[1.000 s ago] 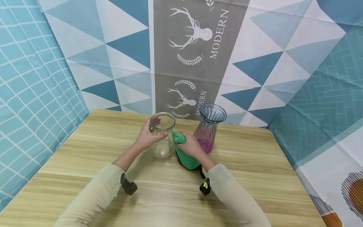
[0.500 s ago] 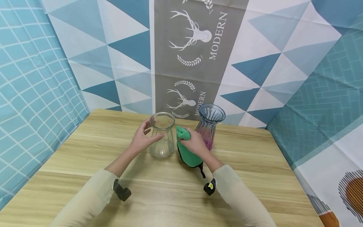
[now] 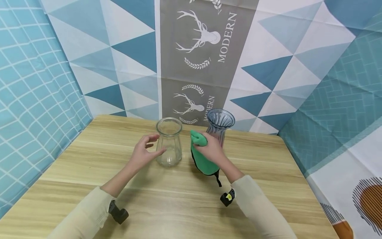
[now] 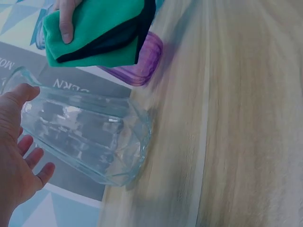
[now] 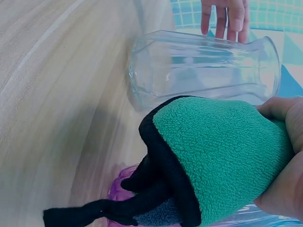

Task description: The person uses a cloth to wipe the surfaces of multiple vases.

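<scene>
A clear glass vase (image 3: pixel 169 146) stands upright on the wooden table. Just left of it is my left hand (image 3: pixel 144 149), fingers spread and thumb extended toward the glass; in the left wrist view the thumb tip overlaps the neck, and I cannot tell whether it touches. My right hand (image 3: pixel 212 147) grips a folded green cleaning cloth (image 3: pixel 204 163) with black edging and a hanging black loop. The cloth is off to the vase's right, apart from it. Behind the right hand rises a ribbed vase (image 3: pixel 221 120), blue at the flared rim; its purple base (image 4: pixel 147 59) shows in the left wrist view.
The wooden table (image 3: pixel 176 205) reaches back to a patterned cloth backdrop (image 3: pixel 134 59) close behind both vases. Blue tiled-print sheets hang at the left (image 3: pixel 35 76) and right. A black wrist camera (image 3: pixel 119 214) sits under each forearm.
My left hand has come off the clear vase and drawn back to the left. My right hand has carried the cloth right, away from that vase. The clear vase stays standing.
</scene>
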Motion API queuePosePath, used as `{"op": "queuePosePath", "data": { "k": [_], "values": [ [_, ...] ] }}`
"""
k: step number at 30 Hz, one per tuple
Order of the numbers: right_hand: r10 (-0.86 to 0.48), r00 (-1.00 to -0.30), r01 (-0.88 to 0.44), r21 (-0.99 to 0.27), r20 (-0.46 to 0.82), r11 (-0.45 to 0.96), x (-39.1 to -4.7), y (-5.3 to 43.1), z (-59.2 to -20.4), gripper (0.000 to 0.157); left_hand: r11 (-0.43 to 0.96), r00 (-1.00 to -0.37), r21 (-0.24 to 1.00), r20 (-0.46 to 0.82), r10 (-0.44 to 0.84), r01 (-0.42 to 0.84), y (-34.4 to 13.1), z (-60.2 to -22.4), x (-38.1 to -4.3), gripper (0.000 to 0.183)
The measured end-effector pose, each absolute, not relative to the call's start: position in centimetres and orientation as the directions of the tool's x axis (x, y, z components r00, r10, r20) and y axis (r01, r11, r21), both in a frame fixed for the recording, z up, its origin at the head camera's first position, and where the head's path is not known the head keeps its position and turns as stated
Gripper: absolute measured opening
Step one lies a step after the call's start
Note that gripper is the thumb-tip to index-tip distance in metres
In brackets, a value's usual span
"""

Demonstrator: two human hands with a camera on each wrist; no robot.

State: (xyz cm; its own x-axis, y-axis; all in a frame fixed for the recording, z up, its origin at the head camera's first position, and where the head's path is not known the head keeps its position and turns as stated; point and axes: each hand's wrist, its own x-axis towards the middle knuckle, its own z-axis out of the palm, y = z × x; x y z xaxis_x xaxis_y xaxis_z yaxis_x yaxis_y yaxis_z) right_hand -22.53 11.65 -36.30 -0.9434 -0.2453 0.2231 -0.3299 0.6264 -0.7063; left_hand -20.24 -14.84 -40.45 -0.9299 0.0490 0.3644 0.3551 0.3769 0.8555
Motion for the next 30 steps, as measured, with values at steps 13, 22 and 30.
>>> {"op": "queuePosePath", "data": {
  "k": [13, 22, 30],
  "values": [
    [-0.247, -0.946, -0.322, -0.715, 0.211, 0.620, -21.7, 13.5, -35.4, 0.052, 0.389, -0.905, 0.823, 0.417, 0.083, 0.415, -13.1, -39.8, -18.5, 0.050],
    [-0.269, -0.941, -0.331, -0.724, 0.205, 0.605, -21.2, 15.3, -34.9, 0.053, 0.330, -0.885, 0.821, 0.444, 0.142, 0.465, -11.2, -39.4, -18.0, 0.052],
    [-0.272, -0.937, -0.343, -0.721, 0.219, 0.602, -21.0, 17.4, -34.8, 0.052, 0.288, -0.877, 0.830, 0.438, 0.195, 0.478, -9.9, -39.2, -18.2, 0.054]
  ]
}}
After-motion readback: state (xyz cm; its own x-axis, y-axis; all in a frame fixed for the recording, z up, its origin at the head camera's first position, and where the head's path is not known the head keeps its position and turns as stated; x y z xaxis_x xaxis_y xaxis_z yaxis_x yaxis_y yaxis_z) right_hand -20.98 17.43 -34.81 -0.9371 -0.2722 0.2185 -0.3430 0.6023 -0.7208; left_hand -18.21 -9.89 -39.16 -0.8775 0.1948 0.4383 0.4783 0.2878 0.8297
